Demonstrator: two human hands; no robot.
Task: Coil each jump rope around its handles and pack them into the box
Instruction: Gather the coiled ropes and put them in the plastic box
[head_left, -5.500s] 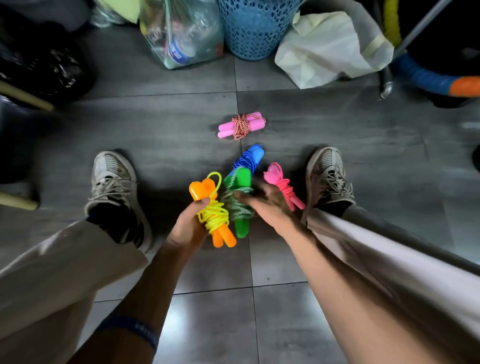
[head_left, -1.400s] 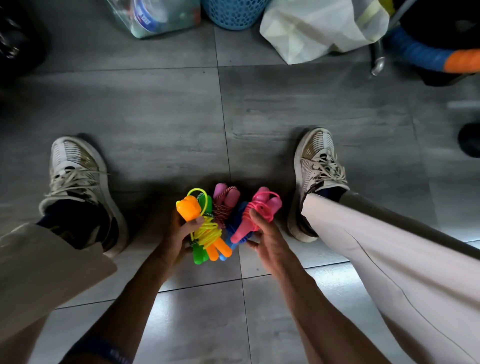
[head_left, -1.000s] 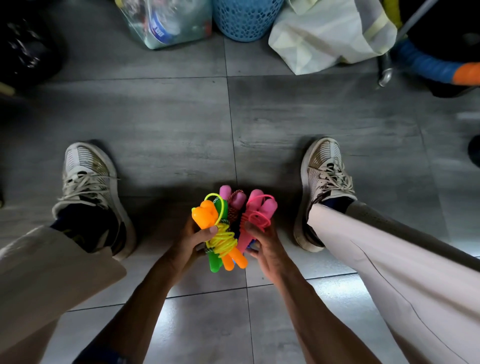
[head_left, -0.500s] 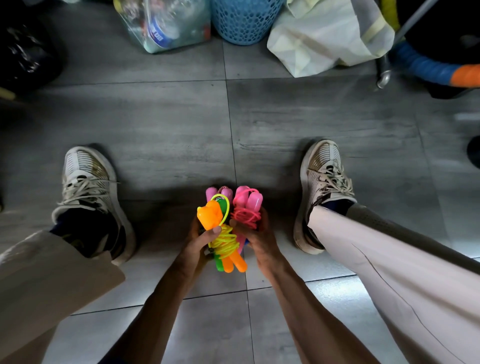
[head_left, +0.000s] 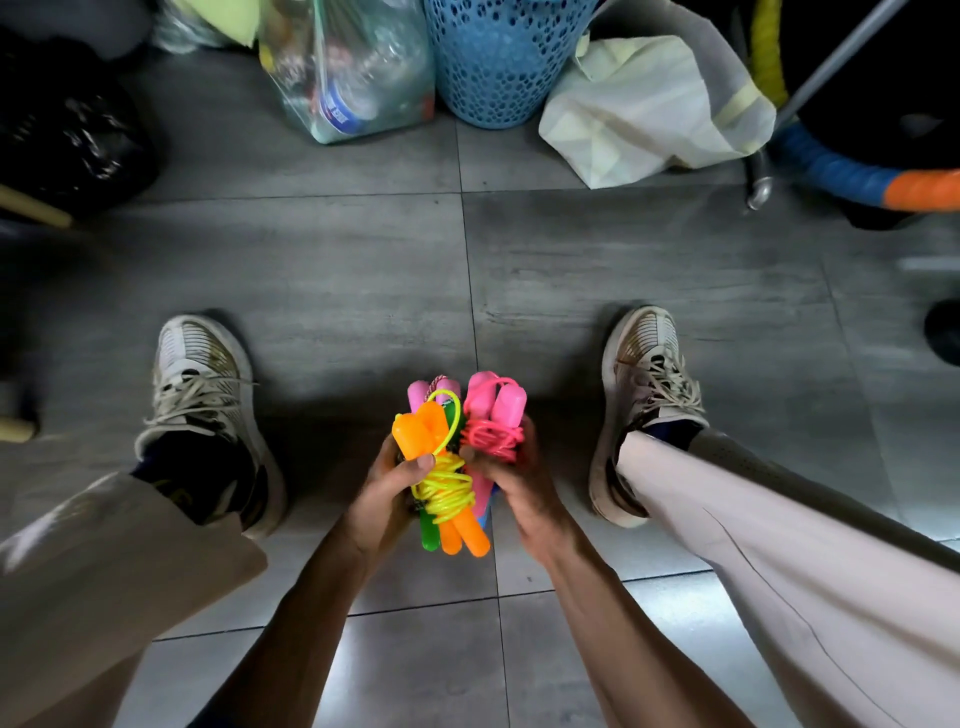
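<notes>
Both hands hold one tight bundle of coiled jump ropes above the grey tiled floor (head_left: 332, 291), between the two sneakers. The left hand (head_left: 382, 499) grips the left side, thumb curled over the orange-handled rope (head_left: 422, 434) with its yellow cord wound round the handles. The right hand (head_left: 511, 480) grips the right side, fingers wrapped behind the pink-handled rope (head_left: 493, 408) with pink cord. Behind these, mostly hidden — a second pale pink pair (head_left: 418, 393) with a bit of red-white twisted cord showing at the top. A green handle (head_left: 429, 531) pokes out at the bottom beside the orange ends; a sliver of blue (head_left: 485, 517) just right of them, rest covered by the bundle and the right hand. Can't count the ropes exactly, the middle is packed. No box identifiable in view. At the far edge, cut off by the frame: a clear plastic bag of bottles (head_left: 353, 67), a blue perforated basket (head_left: 498, 57), a cream cloth bag (head_left: 649, 109), a black bag (head_left: 72, 140) at the left. Left sneaker (head_left: 200, 384) and right sneaker (head_left: 641, 384) flat on the floor — trouser legs cover the ankles partly.
</notes>
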